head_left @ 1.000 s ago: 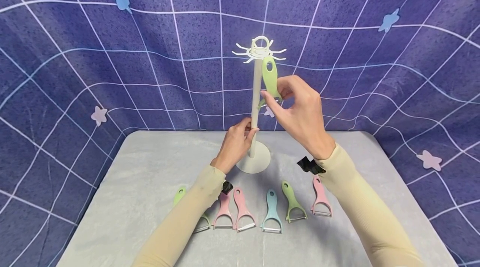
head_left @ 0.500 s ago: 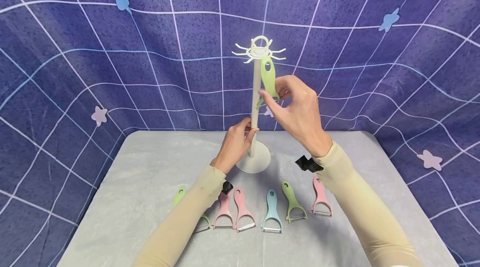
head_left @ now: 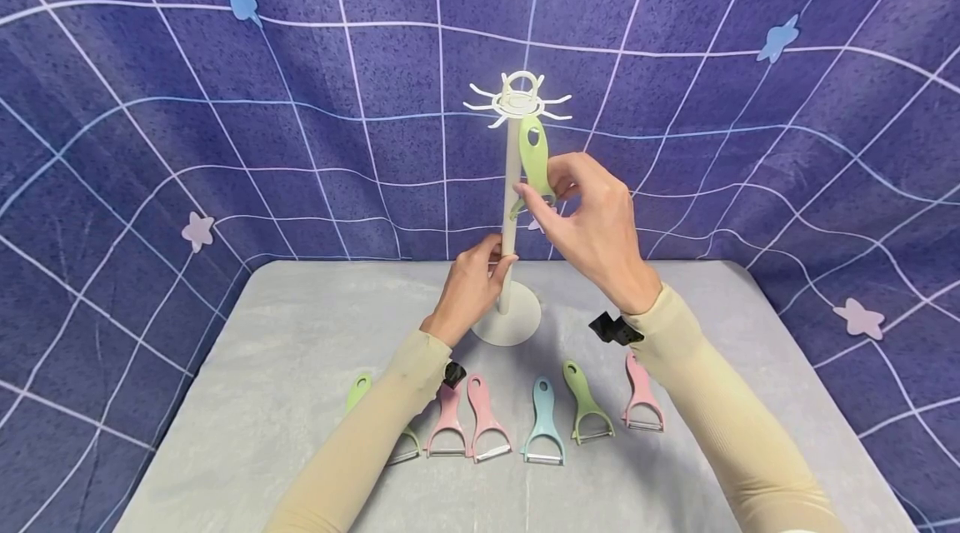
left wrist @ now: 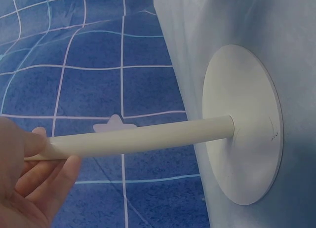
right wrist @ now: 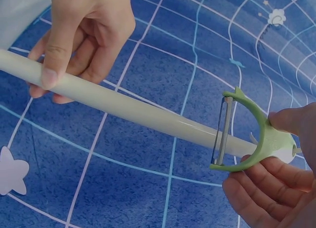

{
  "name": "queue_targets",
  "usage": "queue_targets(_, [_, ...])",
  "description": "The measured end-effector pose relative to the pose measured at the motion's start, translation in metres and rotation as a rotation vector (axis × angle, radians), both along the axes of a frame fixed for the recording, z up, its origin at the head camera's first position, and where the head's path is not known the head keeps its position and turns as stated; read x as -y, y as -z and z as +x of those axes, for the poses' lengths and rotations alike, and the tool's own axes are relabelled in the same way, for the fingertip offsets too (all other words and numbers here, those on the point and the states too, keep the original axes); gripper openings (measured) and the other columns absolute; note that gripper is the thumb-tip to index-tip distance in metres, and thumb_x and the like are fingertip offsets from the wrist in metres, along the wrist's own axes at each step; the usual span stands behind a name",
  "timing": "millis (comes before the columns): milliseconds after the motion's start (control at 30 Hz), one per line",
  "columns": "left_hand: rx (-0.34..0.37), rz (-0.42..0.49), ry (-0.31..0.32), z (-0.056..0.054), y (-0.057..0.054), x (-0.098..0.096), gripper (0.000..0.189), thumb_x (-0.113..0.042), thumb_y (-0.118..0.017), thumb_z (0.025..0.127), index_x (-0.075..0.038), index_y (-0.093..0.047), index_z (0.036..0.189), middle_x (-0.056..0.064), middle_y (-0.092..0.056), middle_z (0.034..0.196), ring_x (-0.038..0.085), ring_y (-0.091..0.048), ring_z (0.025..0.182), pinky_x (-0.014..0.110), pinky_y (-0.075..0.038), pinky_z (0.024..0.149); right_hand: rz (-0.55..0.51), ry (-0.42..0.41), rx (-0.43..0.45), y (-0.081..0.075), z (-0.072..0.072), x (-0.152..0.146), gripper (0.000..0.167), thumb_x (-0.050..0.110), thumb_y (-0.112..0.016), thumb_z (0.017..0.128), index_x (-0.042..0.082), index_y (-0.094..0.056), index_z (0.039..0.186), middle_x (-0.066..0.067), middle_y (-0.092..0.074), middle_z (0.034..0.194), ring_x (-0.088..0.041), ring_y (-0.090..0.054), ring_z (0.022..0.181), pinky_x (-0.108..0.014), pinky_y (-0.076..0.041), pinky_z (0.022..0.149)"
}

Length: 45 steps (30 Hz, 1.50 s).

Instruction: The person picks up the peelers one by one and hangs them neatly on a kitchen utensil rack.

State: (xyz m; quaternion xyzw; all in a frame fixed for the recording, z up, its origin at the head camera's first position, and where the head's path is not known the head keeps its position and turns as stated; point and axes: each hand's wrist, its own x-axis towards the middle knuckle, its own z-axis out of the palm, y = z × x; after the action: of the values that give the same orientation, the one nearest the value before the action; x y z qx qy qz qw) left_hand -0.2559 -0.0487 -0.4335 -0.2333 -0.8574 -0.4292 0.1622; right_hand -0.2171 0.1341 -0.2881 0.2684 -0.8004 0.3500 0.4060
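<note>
A cream stand with a round base rises from the table, its ring of white hooks at the top. My left hand grips the post low down, thumb in front and fingers behind. In my right hand a light green peeler is pinched near its blade end, handle up. The handle's hole lies just under the hooks at the front right. In the right wrist view the peeler's metal blade faces the post, and its handle is mostly hidden by my right hand.
On the grey table in front lie a blue peeler, a green peeler and several pink ones, such as the pink peeler at right. My left sleeve partly covers another green peeler. A purple gridded cloth hangs behind.
My right hand has shifted slightly left with the green peeler, bringing its handle closer to the post beneath the hooks. The left hand and the stand have stayed put.
</note>
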Motion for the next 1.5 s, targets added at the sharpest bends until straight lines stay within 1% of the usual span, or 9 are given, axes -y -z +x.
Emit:
queue_targets(167, [-0.007, -0.003, -0.006, 0.000, -0.001, -0.001, 0.025, -0.018, -0.067, 0.108, -0.003, -0.066, 0.127, 0.015, -0.076, 0.115, 0.027, -0.077, 0.107, 0.035, -0.066, 0.092, -0.006, 0.010, 0.001, 0.000, 0.001, 0.000, 0.029, 0.029, -0.084, 0.095, 0.005, -0.070, 0.101, -0.007, -0.069, 0.090, -0.021, -0.067, 0.078, -0.031, -0.055, 0.070])
queue_targets(367, [-0.006, -0.014, -0.011, 0.000, -0.002, -0.001, 0.026, -0.019, -0.068, 0.108, -0.002, -0.067, 0.127, 0.015, -0.076, 0.113, 0.027, -0.077, 0.105, 0.034, -0.066, 0.091, -0.004, 0.038, 0.004, 0.001, 0.003, -0.001, 0.031, 0.032, -0.084, 0.095, 0.006, -0.073, 0.108, -0.006, -0.072, 0.096, -0.020, -0.067, 0.079, -0.033, -0.055, 0.071])
queue_targets(533, [-0.008, -0.014, -0.007, 0.000, -0.001, -0.001, 0.025, -0.018, -0.067, 0.108, -0.002, -0.066, 0.127, 0.015, -0.076, 0.113, 0.026, -0.077, 0.105, 0.034, -0.066, 0.091, -0.001, 0.054, 0.013, 0.004, 0.006, -0.005, 0.033, 0.033, -0.084, 0.095, 0.006, -0.073, 0.110, -0.005, -0.072, 0.097, -0.020, -0.068, 0.081, -0.034, -0.057, 0.072])
queue_targets(700, [-0.021, -0.018, -0.006, 0.000, -0.001, -0.001, 0.022, -0.017, -0.068, 0.108, -0.003, -0.067, 0.125, 0.015, -0.077, 0.113, 0.026, -0.077, 0.105, 0.034, -0.066, 0.091, -0.001, 0.075, 0.033, 0.011, 0.010, -0.011, 0.033, 0.034, -0.085, 0.093, 0.007, -0.074, 0.109, -0.004, -0.071, 0.095, -0.018, -0.066, 0.080, -0.036, -0.056, 0.071])
queue_targets(867, [-0.030, -0.032, -0.022, 0.000, -0.001, -0.001, 0.020, -0.017, -0.068, 0.108, -0.003, -0.068, 0.123, 0.014, -0.077, 0.111, 0.026, -0.078, 0.103, 0.034, -0.066, 0.090, 0.014, 0.104, 0.064, 0.020, 0.015, -0.018, 0.034, 0.038, -0.085, 0.093, 0.009, -0.074, 0.109, -0.003, -0.070, 0.093, -0.017, -0.065, 0.080, -0.034, -0.054, 0.071])
queue_targets(1000, [-0.029, -0.039, -0.024, -0.001, -0.001, -0.002, 0.020, -0.017, -0.068, 0.108, -0.003, -0.068, 0.122, 0.014, -0.077, 0.111, 0.025, -0.078, 0.103, 0.034, -0.066, 0.089, 0.033, 0.127, 0.083, 0.029, 0.020, -0.025, 0.032, 0.037, -0.084, 0.094, 0.010, -0.074, 0.109, -0.003, -0.070, 0.093, -0.019, -0.065, 0.079, -0.035, -0.053, 0.068])
queue_targets(1200, [-0.040, -0.053, -0.029, -0.001, 0.000, -0.002, 0.021, -0.018, -0.068, 0.108, -0.003, -0.067, 0.122, 0.015, -0.077, 0.111, 0.026, -0.078, 0.103, 0.035, -0.067, 0.089, 0.060, 0.150, 0.118, 0.048, 0.028, -0.036, 0.030, 0.035, -0.086, 0.092, 0.012, -0.074, 0.108, -0.002, -0.070, 0.093, -0.018, -0.065, 0.079, -0.036, -0.052, 0.065])
queue_targets(1367, [-0.041, -0.053, -0.026, -0.001, -0.001, -0.002, 0.020, -0.018, -0.068, 0.108, -0.003, -0.067, 0.120, 0.016, -0.077, 0.111, 0.026, -0.078, 0.103, 0.035, -0.067, 0.089, 0.071, 0.156, 0.126, 0.064, 0.032, -0.044, 0.031, 0.033, -0.086, 0.092, 0.010, -0.074, 0.108, -0.003, -0.070, 0.092, -0.019, -0.065, 0.079, -0.036, -0.053, 0.067])
queue_targets(1500, [-0.043, -0.045, -0.020, -0.001, -0.001, -0.002, 0.019, -0.017, -0.068, 0.108, -0.002, -0.068, 0.119, 0.016, -0.077, 0.110, 0.027, -0.078, 0.103, 0.034, -0.066, 0.090, 0.080, 0.160, 0.145, 0.074, 0.036, -0.050, 0.031, 0.033, -0.086, 0.092, 0.010, -0.074, 0.108, -0.003, -0.071, 0.092, -0.022, -0.066, 0.079, -0.036, -0.053, 0.068])
